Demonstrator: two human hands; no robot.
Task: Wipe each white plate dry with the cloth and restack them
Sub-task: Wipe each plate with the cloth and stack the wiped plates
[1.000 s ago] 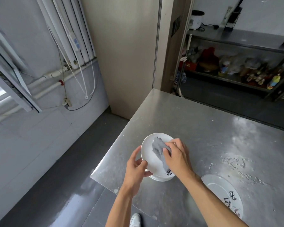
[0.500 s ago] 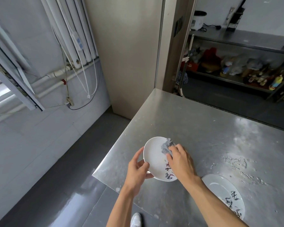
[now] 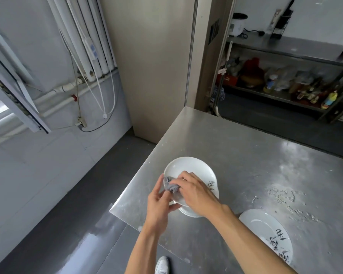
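Observation:
A white plate (image 3: 188, 168) with black brush marks is held tilted over the near left corner of the steel table (image 3: 246, 155). My left hand (image 3: 158, 202) grips its near rim, thumb on top. My right hand (image 3: 194, 192) presses a crumpled grey cloth (image 3: 170, 185) against the plate's near left part. Under the held plate, the rim of another white plate (image 3: 190, 213) shows on the table. A separate white plate (image 3: 263, 228) with black characters lies flat at the near right, partly behind my right forearm.
Water drops and streaks (image 3: 281, 196) lie on the table right of the plates. The table's left edge drops to a dark floor (image 3: 67, 224). A steel shelf (image 3: 285, 95) with bottles stands beyond the table. My shoe (image 3: 161, 265) shows below.
My right hand has dragged the cloth from the plate's far part to its near left part, close to my left thumb. The plate has tipped flatter.

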